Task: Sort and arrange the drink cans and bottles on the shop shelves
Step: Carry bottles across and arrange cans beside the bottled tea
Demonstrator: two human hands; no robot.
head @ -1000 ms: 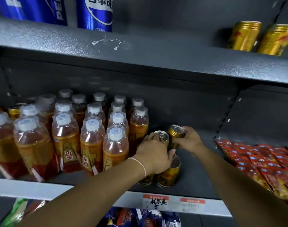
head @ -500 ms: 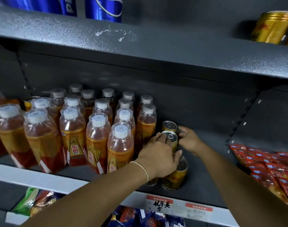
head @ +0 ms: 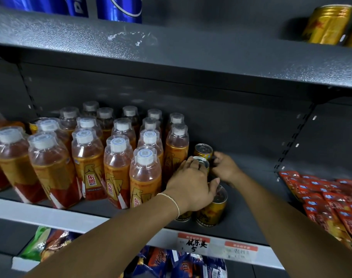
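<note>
Keeps fingers (head: 188,165) off orange bottles (head: 87,157) blocked at shelf (head: 251,207) left, caps up, rows tidy. Clamps left hand (head: 191,185) from above on middle can (head: 201,162), with fingers curled round rim and thumb over front can (head: 213,207). Hides second front can (head: 183,217) partly under wrist. Has rear can (head: 203,151) down now: a second ago up in right hand (head: 226,169) and tilted, half a second ago already standing, now upright behind middle can, just beside last bottle row. Rests right hand against rear can's side; cannot tell whether gripping or only nudging. Leaves red packets (head: 331,197) at far right untouched. Reads as gold column three deep front to back, placement done; likely only squaring the line against bottles left for this spot.
</note>
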